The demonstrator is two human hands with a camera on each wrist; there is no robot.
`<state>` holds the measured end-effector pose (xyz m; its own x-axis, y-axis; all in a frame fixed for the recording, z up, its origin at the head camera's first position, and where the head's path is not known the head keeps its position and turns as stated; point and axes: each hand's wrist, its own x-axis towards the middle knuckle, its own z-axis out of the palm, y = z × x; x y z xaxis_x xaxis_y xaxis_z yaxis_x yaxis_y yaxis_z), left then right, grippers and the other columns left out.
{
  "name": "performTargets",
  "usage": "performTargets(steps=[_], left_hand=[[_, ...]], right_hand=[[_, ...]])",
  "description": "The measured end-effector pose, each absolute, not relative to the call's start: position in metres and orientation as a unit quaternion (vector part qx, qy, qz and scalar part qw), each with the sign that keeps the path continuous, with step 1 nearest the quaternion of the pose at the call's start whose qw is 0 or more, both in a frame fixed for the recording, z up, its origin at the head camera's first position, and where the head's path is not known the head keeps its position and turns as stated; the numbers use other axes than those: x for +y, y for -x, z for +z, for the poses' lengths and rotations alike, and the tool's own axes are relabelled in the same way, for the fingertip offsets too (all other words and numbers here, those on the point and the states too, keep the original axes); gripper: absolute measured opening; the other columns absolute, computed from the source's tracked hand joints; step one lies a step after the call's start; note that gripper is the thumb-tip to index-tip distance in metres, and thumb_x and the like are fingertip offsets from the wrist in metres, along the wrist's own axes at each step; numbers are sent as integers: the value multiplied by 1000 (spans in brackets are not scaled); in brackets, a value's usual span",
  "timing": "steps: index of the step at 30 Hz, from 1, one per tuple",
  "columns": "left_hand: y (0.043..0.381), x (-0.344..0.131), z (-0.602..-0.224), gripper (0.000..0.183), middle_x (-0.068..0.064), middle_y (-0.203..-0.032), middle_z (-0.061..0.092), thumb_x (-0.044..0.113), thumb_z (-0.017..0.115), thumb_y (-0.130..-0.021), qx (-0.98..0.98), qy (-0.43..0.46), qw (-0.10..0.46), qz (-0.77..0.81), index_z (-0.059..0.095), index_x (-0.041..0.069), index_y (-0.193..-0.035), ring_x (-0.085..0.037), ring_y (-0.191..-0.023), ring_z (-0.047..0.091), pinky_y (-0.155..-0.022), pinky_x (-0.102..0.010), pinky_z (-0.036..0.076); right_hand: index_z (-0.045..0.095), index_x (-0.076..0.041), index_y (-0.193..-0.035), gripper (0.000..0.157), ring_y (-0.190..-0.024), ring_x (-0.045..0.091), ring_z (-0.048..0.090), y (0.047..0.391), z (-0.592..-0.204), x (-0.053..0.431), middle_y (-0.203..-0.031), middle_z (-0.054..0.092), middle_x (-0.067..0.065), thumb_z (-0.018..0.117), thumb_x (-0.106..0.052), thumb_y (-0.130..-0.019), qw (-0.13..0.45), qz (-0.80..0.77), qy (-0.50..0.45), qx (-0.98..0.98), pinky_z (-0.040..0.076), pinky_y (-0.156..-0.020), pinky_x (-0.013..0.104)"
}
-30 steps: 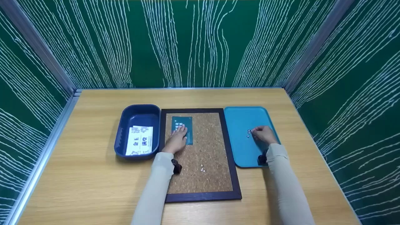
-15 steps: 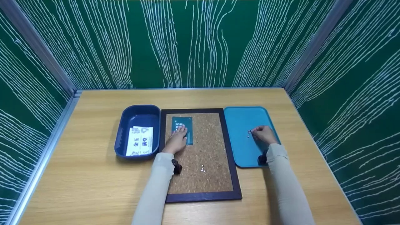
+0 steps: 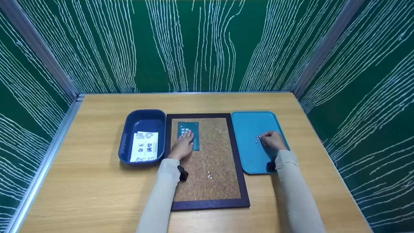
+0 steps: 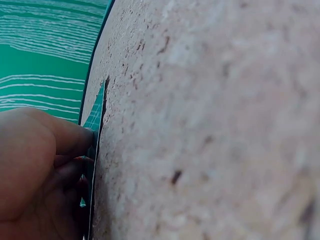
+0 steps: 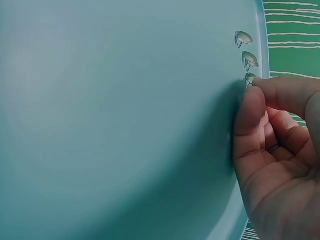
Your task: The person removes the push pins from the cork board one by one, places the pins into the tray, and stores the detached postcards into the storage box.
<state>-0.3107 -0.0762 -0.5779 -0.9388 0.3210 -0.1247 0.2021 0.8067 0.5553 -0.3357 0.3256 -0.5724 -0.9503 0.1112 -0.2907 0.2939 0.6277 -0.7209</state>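
Note:
On the cork board (image 3: 216,155) lies a green printed card (image 3: 196,142), near its upper left corner. My left hand (image 3: 182,145) rests on that card with fingers extended; in the left wrist view the card (image 4: 95,112) lies close against the cork. Over the blue tray (image 3: 255,161), my right hand (image 3: 273,139) has thumb and index finger together at a silver thumbtack (image 5: 250,78), pinching it. Several more thumbtacks (image 5: 244,38) lie beside those fingertips on the tray. The fingers partly hide the pinched thumbtack.
A dark blue bin (image 3: 124,145) with white printed cards (image 3: 144,145) stands left of the board. A few small shiny thumbtacks (image 3: 209,175) sit on the lower cork. The board's dark frame (image 3: 210,204) adjoins the tray. Green patterned walls (image 3: 207,48) enclose the table.

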Motion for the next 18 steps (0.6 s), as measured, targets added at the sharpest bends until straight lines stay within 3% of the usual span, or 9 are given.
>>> performTargets(steps=[4,18], left_hand=[[310,-77,-578,49,-11,-159,22,18,40,-103,945,-139,107,276,32,3,-149,-27,-149,15,-123,-41,12],[308,-75,-576,49,-14,-158,24,16,41,-102,947,-144,92,273,34,1,-148,-29,-149,17,-122,-42,14]], right_hand=[[61,0,-105,23,-78,14,58,334,-573,325,-91,62,6,52,-20,-96,114,-416,-117,895,49,-69,25],[61,2,-106,22,-73,11,58,337,-563,320,-86,61,3,52,-16,-96,94,-467,-122,871,50,-67,23]])
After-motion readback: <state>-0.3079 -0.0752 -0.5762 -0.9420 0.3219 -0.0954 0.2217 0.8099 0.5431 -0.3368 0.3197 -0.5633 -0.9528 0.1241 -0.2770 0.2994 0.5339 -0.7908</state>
